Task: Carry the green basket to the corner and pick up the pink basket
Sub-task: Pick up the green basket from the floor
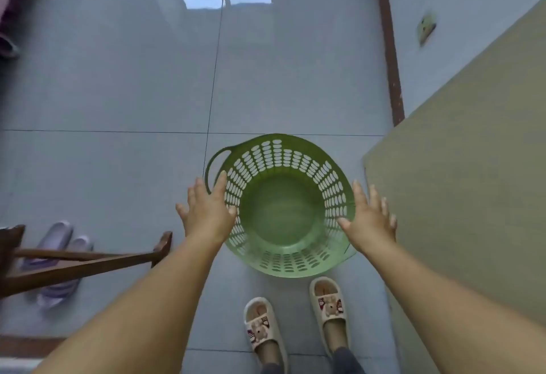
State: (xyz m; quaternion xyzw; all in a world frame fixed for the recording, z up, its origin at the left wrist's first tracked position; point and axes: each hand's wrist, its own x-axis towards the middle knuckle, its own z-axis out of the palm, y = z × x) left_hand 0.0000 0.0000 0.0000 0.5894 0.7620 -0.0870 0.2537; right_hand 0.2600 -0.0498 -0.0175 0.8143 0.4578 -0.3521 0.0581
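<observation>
Head view: the green basket (282, 206) is seen standing empty on the tiled floor (118, 78), just ahead of 2 slippers (295, 319). The left hand (206, 214) and right hand (369, 220) are spread, ungripped, at opposite rim sides. Both handles should be clasped evenly before lifting. No pink basket is seen.

Cream bear slippers (328, 305) — dark trousers (348, 362)

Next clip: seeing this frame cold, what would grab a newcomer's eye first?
The green basket with slotted walls, empty, sits on the grey tiled floor at centre. The left hand and right hand reach with fingers spread to either side of its rim, neither closed on it. Below, cream slippers with bear charms.
</observation>
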